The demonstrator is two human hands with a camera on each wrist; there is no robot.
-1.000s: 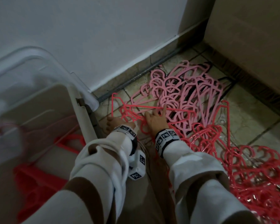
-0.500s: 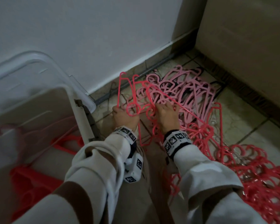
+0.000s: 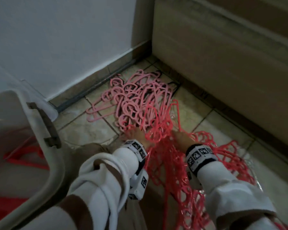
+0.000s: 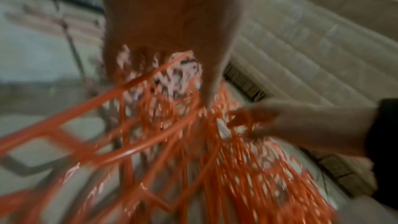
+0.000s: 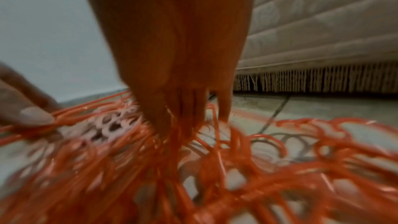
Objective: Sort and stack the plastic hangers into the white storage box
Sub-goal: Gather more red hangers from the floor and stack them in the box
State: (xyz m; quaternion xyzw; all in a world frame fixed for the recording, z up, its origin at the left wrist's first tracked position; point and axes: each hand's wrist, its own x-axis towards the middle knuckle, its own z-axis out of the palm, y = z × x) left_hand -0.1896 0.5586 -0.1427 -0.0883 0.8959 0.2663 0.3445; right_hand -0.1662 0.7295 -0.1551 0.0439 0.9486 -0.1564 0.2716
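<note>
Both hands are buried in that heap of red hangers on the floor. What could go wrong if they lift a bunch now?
The red hangers look hooked into each other, so lifting may drag extras along, or some may drop. A few overlap the pale pink hangers, so colours could mix. The left hand and right hand have fingers threaded among thin bars, which could pinch. The white storage box rim might catch a hanging bundle.

Red hangers [image 3: 170,156] are lying tangled on the floor tiles, some tilting up off the heap. Pale pink hangers [image 3: 131,98] are sitting piled behind them. The white box [image 3: 40,130] (a few red hangers inside) is standing left.
</note>
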